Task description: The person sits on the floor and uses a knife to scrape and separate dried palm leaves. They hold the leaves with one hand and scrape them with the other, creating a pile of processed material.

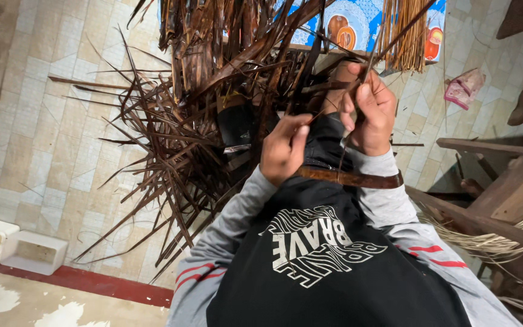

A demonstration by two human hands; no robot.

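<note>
Both hands (282,148) (370,112) in closed grip on dark leaf strips (316,109)

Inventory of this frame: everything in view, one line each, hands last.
Dried leaf strips: large pile, dark brown, floor and lap at centre-left.
Pale strips: one bundle, tan, top right.
Cloth: one, blue patterned, top centre.
White blocks: two, hollow, lower left by wall.
Pink rag: one, floor at right.
Wooden frame: brown, right edge.
Tiled floor: beige.
Left hand: pinching a strip.
Right hand: shut on thin strips.
</note>
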